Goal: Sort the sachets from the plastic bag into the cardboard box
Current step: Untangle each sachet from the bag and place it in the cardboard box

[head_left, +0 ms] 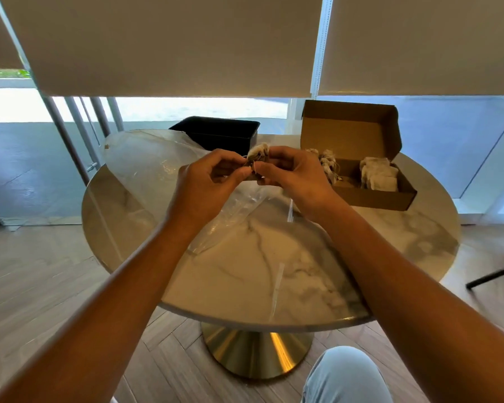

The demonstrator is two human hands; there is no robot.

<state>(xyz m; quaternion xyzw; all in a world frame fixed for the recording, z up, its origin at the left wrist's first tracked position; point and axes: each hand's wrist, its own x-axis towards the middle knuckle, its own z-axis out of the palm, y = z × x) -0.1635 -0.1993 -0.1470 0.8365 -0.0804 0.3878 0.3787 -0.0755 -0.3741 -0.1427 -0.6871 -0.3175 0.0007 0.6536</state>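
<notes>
Both the left hand (213, 173) and right hand (291, 173) pinch a small pale stringed sachet (259, 152) above the crumpled clear plastic bag (146, 167), which looks nearly empty, while the open brown cardboard box (358, 132) already holds several, so the sorting seems well along.

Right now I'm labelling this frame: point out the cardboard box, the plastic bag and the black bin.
cardboard box (374, 199): head view, front wall.
plastic bag (146, 161): head view, flat middle.
black bin (224, 138): head view, front wall.

Looks like a home dining nook or a bright lounge: a round marble-topped table (274, 274) is standing on a brass pedestal base (256, 356), wood plank flooring (41, 274) is running underneath, and cream roller blinds (169, 45) are hanging over tall windows.
</notes>
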